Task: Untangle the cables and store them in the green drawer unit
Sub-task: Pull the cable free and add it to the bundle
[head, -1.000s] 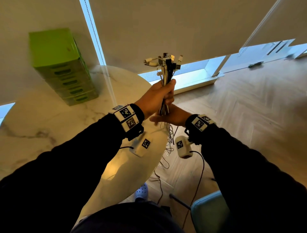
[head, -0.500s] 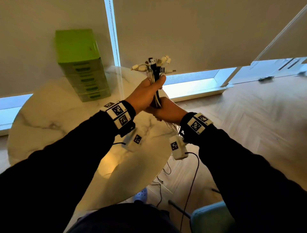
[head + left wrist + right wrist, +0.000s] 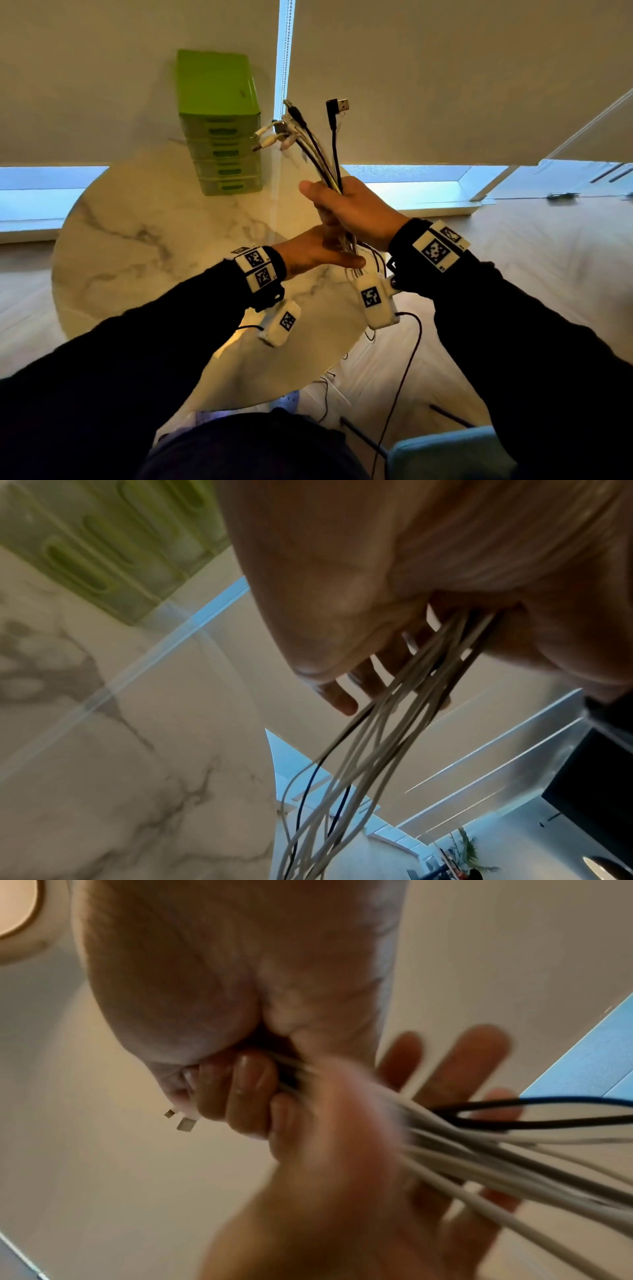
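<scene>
Right hand (image 3: 356,209) fingers (image 3: 240,1093) clenched round cables (image 3: 325,161), plugs fanning toward 11 o'clock. Left hand (image 3: 315,251) fingers (image 3: 472,1064) spread, released, touching hanging strands.

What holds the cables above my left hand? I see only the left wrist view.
Observer: The right hand grips the cable bundle in a fist, just above the left hand.
Operator: Where do the plug ends point?
Observer: Upward, fanned out above that fist; a black angled USB plug stands apart.
Operator: Is any drawer open?
Observer: No, the green drawer unit on the table appears fully shut.
</scene>
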The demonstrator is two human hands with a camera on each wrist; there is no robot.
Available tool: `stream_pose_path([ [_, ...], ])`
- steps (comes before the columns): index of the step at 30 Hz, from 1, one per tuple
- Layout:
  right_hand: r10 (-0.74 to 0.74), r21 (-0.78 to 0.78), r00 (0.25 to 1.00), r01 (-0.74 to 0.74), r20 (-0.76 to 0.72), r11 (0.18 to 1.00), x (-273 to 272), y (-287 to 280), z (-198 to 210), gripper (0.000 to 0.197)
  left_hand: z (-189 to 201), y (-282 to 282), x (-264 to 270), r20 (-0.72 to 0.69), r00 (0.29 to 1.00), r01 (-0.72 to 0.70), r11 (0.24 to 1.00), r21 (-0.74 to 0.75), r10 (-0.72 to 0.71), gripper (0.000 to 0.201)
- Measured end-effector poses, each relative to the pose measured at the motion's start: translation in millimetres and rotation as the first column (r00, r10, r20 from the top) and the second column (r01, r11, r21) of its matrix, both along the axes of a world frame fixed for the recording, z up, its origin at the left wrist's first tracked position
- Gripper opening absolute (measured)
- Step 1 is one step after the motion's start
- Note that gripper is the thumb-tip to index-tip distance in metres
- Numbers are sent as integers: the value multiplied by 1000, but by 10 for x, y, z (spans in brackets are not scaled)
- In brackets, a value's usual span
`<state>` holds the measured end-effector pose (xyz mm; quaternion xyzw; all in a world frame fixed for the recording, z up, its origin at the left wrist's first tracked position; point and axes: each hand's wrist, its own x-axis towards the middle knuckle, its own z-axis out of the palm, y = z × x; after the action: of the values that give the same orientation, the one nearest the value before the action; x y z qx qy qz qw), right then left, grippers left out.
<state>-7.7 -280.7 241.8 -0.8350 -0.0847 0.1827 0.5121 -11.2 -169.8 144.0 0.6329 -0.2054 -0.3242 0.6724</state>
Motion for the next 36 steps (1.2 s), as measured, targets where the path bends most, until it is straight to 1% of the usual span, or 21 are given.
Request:
stream_pose_path([
  [1,7,22,1000,-7,-20,1000,-21,6,45,47,-10,-69,-3,33,999,-10,1000,14,10,34],
  [3,-5,-18,1000,5,-9,1000,-63,-20,121,47,22,-213,13,99,994,-56,997,50,51,24],
  [6,-116,-95,991,122,58,988,-111,-177,186,48,-38,-470,179,174,969,-197,973,118,175,8],
  [9,-294,-151,953,303,80,941,-163,-495,138,54,-193,-800,343,219,935,-322,925,201,278,29],
  [10,-361,-152,929,369,82,917,-190,-635,98,56,-201,-940,315,221,931,-335,918,210,289,37],
  [11,-418,-148,904,426,86,892,-208,-753,61,56,-201,-1069,242,204,947,-293,930,223,250,37],
  [13,-509,-152,856,518,95,842,-253,-1021,-29,55,-237,-1401,9,119,990,-101,963,251,73,33],
  [15,-549,-138,831,556,91,819,-294,-1302,-105,49,-350,-1730,-290,23,998,56,962,267,-64,37],
  [17,-583,-92,810,587,66,804,-329,-1597,-159,46,-596,-1987,-538,-11,990,136,958,253,-138,28],
  [20,-685,-18,724,688,83,725,-351,-2071,-159,45,-931,-2191,-694,7,959,266,912,314,-282,17],
  [21,-721,5,684,725,108,689,-343,-2185,-131,45,-1000,-2189,-654,44,941,297,882,366,-336,11],
  [22,-758,23,637,763,139,646,-328,-2299,-93,46,-1008,-2180,-586,101,921,306,861,405,-375,12],
  [24,-804,21,557,819,209,573,-284,-2515,-2,45,-976,-2182,-356,203,904,270,869,416,-377,47],
  [25,-800,4,552,822,235,569,-262,-2599,35,44,-887,-2179,-235,231,914,234,899,369,-333,61],
  [26,-784,-17,571,811,244,585,-241,-2640,56,43,-728,-2160,-136,219,940,194,937,289,-262,68],
  [28,-720,-88,655,751,230,655,-220,-2662,68,41,-376,-2173,54,164,978,110,988,111,-128,70],
  [30,-596,-203,776,629,203,750,-238,-2565,56,36,9,-2140,186,145,987,81,996,-34,-75,67],
  [32,-440,-271,884,467,159,842,-254,-2428,5,21,281,-2065,257,159,983,116,978,-175,-88,52],
  [33,-356,-266,926,377,128,887,-248,-2339,-20,9,353,-2007,281,152,983,132,969,-210,-101,49],
  [34,-283,-243,954,300,103,922,-246,-2249,-53,8,381,-1955,292,142,984,139,967,-215,-109,49],
  [36,-215,-199,975,220,50,955,-214,-2102,-156,27,389,-1830,315,172,983,100,979,-179,-69,39],
])
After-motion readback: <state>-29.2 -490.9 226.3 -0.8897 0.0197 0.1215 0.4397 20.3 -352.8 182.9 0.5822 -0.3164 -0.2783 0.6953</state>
